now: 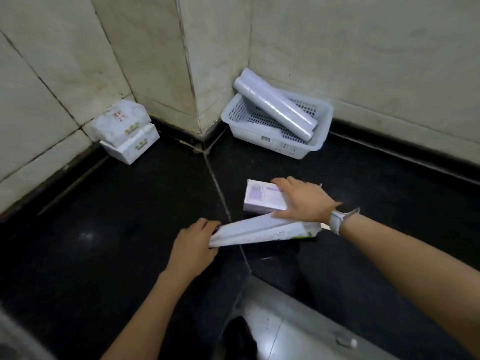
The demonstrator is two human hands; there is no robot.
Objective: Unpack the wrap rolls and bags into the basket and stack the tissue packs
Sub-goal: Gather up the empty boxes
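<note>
While gripped, carton (262, 233) between fingers (207, 227).

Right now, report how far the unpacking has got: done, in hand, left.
Done: two wrap rolls lie in the white basket, and two tissue packs sit stacked in the left corner. In hand: the left hand grips one end of a long white carton, while the right hand rests on the purple-and-white box. Left: emptying both into the basket.
</note>
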